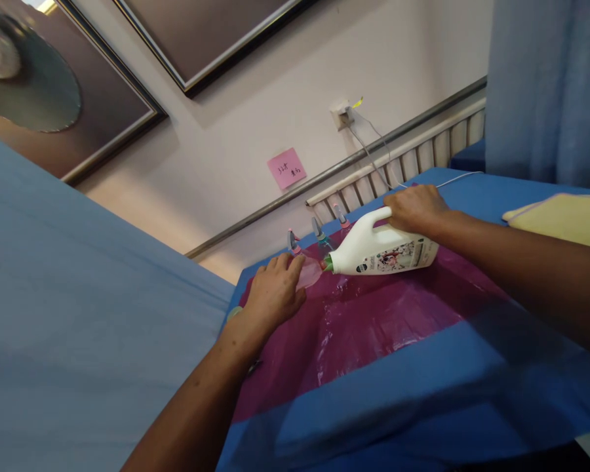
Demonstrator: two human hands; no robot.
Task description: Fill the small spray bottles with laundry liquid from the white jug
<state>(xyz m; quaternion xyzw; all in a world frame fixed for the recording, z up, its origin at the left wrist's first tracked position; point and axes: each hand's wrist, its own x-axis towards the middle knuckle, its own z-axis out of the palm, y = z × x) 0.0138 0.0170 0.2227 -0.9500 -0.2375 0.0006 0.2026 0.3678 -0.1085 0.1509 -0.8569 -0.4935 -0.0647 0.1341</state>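
Observation:
My right hand (417,208) is closed round the rear of the handle of a white detergent jug (388,252), which lies tilted almost on its side. Its green spout (328,263) points left, at the mouth of a clear pinkish container (311,272). Around that container curve the fingers of my left hand (275,288), hiding part of it. Just behind stand a spray bottle with a pink collar (294,244), another with a blue collar (320,235) and a third with a pink collar (343,217).
Shiny purple sheeting (368,321) covers part of the blue-covered surface (398,387). A yellow cloth (565,216) lies at the right. Behind run a metal rail (344,162), a radiator (432,147) and a socket with cables (343,117). Blue curtains (88,295) hang on both sides.

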